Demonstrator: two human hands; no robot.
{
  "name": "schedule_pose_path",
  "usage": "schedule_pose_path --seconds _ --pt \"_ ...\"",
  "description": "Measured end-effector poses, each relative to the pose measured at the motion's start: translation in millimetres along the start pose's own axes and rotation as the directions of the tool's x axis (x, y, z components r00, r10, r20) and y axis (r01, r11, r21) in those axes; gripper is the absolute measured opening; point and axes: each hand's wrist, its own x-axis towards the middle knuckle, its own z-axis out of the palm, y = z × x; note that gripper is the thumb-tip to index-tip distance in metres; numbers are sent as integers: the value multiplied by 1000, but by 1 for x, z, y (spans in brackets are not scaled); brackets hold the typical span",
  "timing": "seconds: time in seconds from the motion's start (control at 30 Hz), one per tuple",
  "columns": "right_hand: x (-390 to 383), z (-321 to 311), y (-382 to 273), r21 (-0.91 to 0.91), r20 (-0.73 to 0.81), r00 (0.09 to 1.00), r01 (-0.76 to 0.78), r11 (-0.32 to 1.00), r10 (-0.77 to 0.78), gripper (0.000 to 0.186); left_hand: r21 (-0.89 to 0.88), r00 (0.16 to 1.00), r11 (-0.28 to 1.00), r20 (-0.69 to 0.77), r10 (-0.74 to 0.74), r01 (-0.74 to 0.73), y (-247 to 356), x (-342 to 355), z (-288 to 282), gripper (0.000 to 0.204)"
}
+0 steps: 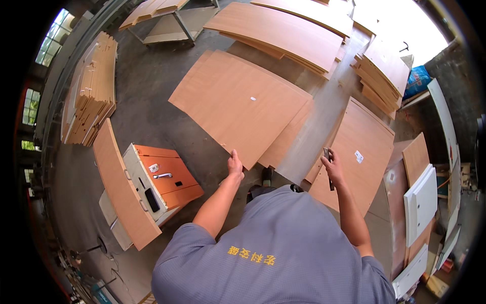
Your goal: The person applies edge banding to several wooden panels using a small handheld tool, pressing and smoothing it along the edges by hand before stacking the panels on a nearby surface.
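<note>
My left hand [234, 167] grips the near edge of a large wood-veneer panel [238, 106] that has a small white label and lies over another panel. My right hand [332, 166] is closed on a narrow dark tool [328, 180], held upright over the left side of another veneer panel [362, 172] with a white label. My grey shirt fills the lower middle, and my dark shoe shows below the left panel.
An orange cabinet [172, 177] with a leaning board [118, 185] stands at left. Board stacks [86, 91] [273, 35] [379, 71] lie left, ahead and right. A metal-legged table [179, 25] is at back. White doors [420, 202] and a blue bag [416, 80] are at right.
</note>
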Motion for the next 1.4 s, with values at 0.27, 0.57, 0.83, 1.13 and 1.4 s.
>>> schedule_pose_path --seconds 0.27,0.57,0.83,1.13,1.4 --pt "-191 -86 110 115 -532 773 -338 934 345 59 654 868 720 197 -455 230 1 43 -33 74" --pt "-249 -142 153 -171 -801 531 -644 745 275 54 632 594 538 757 -274 -557 -13 -84 151 35" --pt "-226 -196 169 -272 -574 737 -582 766 356 48 560 559 47 828 -28 -827 -106 -163 279 93" --pt "-151 -241 137 -379 -449 811 -553 742 375 47 602 599 27 788 142 -798 -117 -168 270 89" --pt "-20 -298 113 -488 -434 860 -475 732 268 38 624 617 -1 773 148 -782 -117 -167 274 88"
